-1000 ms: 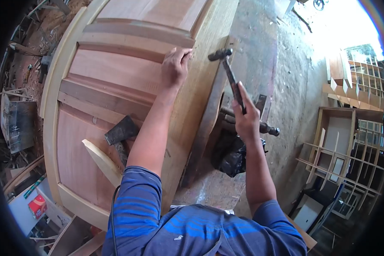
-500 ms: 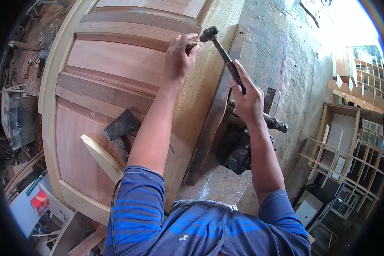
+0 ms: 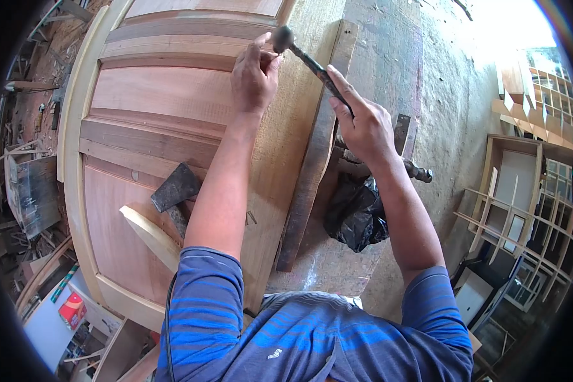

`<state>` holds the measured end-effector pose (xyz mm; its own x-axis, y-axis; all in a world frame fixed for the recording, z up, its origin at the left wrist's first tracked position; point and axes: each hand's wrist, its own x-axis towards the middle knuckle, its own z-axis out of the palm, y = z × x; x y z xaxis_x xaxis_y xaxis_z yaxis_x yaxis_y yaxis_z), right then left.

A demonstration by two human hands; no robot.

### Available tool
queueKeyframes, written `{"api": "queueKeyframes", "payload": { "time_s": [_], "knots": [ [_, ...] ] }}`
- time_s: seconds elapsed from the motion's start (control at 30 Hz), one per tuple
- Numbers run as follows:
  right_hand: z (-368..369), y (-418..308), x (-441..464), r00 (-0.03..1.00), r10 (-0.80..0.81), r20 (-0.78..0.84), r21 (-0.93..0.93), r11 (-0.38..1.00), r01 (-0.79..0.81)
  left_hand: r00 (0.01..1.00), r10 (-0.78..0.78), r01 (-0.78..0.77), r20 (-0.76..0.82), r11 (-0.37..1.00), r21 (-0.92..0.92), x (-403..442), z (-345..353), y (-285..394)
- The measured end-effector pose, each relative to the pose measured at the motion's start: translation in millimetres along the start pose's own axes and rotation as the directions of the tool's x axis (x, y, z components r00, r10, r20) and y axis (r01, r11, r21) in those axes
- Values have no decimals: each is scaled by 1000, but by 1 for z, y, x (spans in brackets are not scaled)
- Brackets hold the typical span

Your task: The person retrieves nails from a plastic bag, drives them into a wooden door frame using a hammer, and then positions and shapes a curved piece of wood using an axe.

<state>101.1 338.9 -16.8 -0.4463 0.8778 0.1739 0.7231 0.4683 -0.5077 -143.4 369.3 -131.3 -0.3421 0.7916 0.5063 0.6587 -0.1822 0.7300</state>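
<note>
My right hand (image 3: 366, 127) is wrapped round the handle of a hammer (image 3: 312, 65), which slants up and left. The hammer's head is slightly blurred, right beside the fingertips of my left hand (image 3: 254, 76). Those fingers are pinched together over the panelled wooden door (image 3: 165, 92), near its pale edge board. What they hold is too small to make out. Lower on that board, close to my left forearm, lie thin pieces that look like nails (image 3: 251, 218). A dark, wedge-shaped tool head (image 3: 176, 187) rests on a door panel.
A pale pointed wood offcut (image 3: 149, 235) lies on the door. Right of the door are a dark wooden bar (image 3: 315, 165), a metal clamp screw (image 3: 419, 172) and a black plastic bag (image 3: 356, 216). Wooden lattice frames (image 3: 516, 229) stand at the right.
The hammer and my right hand have moved left and up, bringing the head close to my left fingers. My left hand has shifted slightly left and up in view, still pinched.
</note>
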Motion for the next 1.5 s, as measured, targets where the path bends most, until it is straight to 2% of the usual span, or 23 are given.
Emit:
{"api": "queueKeyframes", "payload": {
  "time_s": [0.07, 0.17, 0.27, 0.3, 0.37, 0.47, 0.6, 0.63, 0.67, 0.73, 0.83, 0.9, 0.97, 1.0, 1.03, 1.1, 1.2, 1.27, 1.3, 1.33, 1.4, 1.47, 1.5],
  "knots": [
    [-5, -3, 2, 999, 22, 28, -8, 1000, -22, 998, -55, 56, 34, 998, -27, -1, 1, 1],
    [-9, -9, 2, 981, -75, -181, 142, 985, 102, 998, 60, -59, -19, 998, 36, 1, -1, 2],
    [6, -1, -2, 956, -154, -248, 101, 978, 183, 999, 35, -35, -2, 999, 29, 0, -2, 3],
    [9, 3, -6, 985, -125, -119, 12, 992, 127, 1000, 11, -11, 9, 1000, 13, 0, -2, 4],
    [7, 9, -6, 999, -31, 26, -58, 998, 32, 999, -30, 30, 24, 999, -14, 0, -3, 5],
    [-7, 0, -2, 987, -114, -118, 71, 990, 123, 1000, 11, -11, 24, 1000, 2, 1, -2, 2],
    [6, 0, -8, 874, -186, -449, 152, 948, 279, 999, 37, -37, 1, 999, 40, -2, -2, 0],
    [13, 11, -13, 962, -169, -214, 57, 981, 185, 999, 32, -32, 2, 999, 29, -3, -2, 1],
    [15, 21, -12, 993, -119, 23, -62, 991, 120, 999, 32, -32, -6, 999, 18, 1, -1, 1],
    [-1, 0, -5, 998, 29, 53, -67, 997, -25, 1000, 25, -25, 11, 999, 20, 0, 1, 1],
    [-5, -3, -4, 964, -154, -216, 134, 974, 185, 999, 48, -48, -10, 998, 48, 2, -1, 0],
    [8, 1, -4, 869, -249, -428, 101, 942, 320, 997, 76, -75, -18, 996, 49, 0, -1, 0],
    [12, 0, -9, 968, -175, -178, -17, 984, 175, 998, 63, -63, -8, 997, 44, -6, -1, -1],
    [2, -4, -7, 999, -37, 10, -82, 996, 38, 997, 70, -69, -20, 997, 41, 0, 0, 0],
    [-9, -9, -3, 975, 103, 198, -194, 979, -64, 997, 78, -76, -21, 994, 77, 1, 0, 0],
    [-3, -4, -2, 993, -93, -77, 75, 992, 98, 993, 113, -111, -34, 991, 72, 7, -1, 0],
    [8, -2, -16, 987, -74, -140, 128, 988, 92, 997, 73, -72, -13, 995, 67, -5, 0, -3],
    [4, -3, -13, 986, 85, 143, -88, 993, -73, 997, 78, -77, -14, 995, 62, -1, 2, -6],
    [2, -4, -8, 985, 112, 130, -64, 993, -104, 994, 96, -93, -46, 993, 70, 1, 2, -2],
    [-2, -3, -11, 995, 84, 52, 28, 996, -86, 995, 95, -93, -38, 994, 50, 1, 4, 0],
    [1, 3, -12, 996, 14, -91, 208, 978, 5, 996, 72, -71, -46, 997, 34, 3, 0, 3],
    [5, 10, -20, 981, 31, -190, 248, 969, 18, 999, 10, -10, -54, 1000, -11, 1, 0, 6],
    [-1, 9, -23, 979, 74, -190, 274, 962, -19, 997, -20, 17, -76, 999, -48, 1, 1, 8]
  ]
}}
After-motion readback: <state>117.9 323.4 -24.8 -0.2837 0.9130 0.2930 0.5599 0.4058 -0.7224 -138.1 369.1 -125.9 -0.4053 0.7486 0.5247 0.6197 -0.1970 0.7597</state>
